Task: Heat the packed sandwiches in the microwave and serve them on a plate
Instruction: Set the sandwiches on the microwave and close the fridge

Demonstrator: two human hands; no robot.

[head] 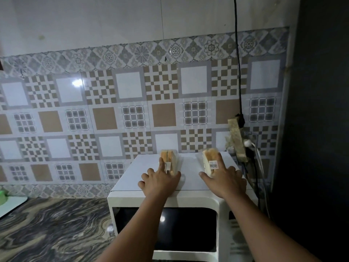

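Currently, left hand (160, 181) and right hand (224, 181) each grasp a packed sandwich, left sandwich (171, 163) and right sandwich (209, 161), atop the microwave (188, 197), ready for lifting.

Two packed sandwiches lay on top of white microwave (188, 200), well apart. Left sandwich pack (171, 162): clear wedge, orange-tan bread, small white label, long axis front to back. Right sandwich pack (210, 161): clear wrap, pale bread, barcode sticker facing up. Microwave door shut, dark window facing forward.

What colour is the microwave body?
White, with a dark glass door; the microwave shows in the head view.
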